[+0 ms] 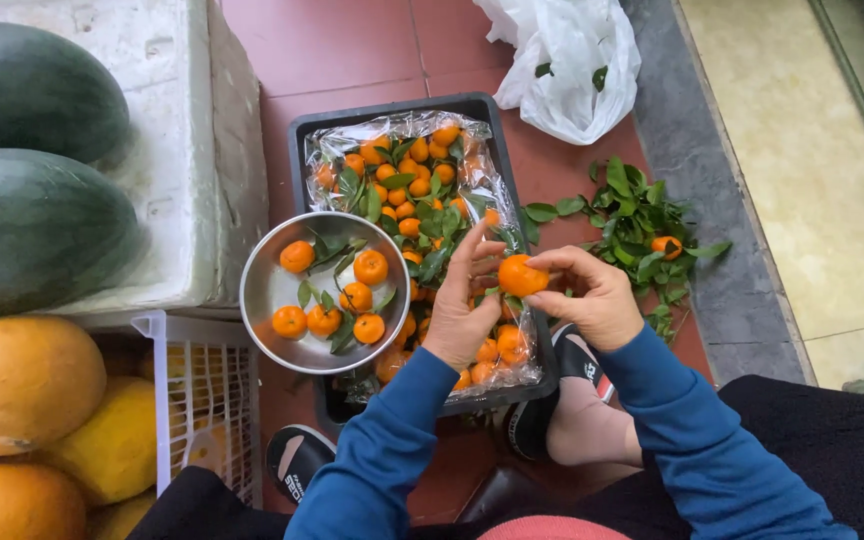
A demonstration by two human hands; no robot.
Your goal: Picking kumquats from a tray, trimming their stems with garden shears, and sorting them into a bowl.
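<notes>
While I watch from the head camera, both hands meet over the near right corner of the black crate (pixel 304 130): the left hand (pixel 459 310) and the right hand (pixel 595 300) pinch one tangerine (pixel 522 275) between their fingertips, each closed on the fruit. Judging by the piles, the sorting looks early. Six tangerines with a few leaves lie in the metal bowl (pixel 264 290), which rests on the crate's left edge, while dozens still fill the plastic-lined crate. A heap of green leaves (pixel 632 215) with one stray fruit lies on the red floor tiles (pixel 352 50) off the crate's right edge, beside a white bag (pixel 572 70). Watermelons (pixel 32 220) sit on a foam box (pixel 212 150) at left.
</notes>
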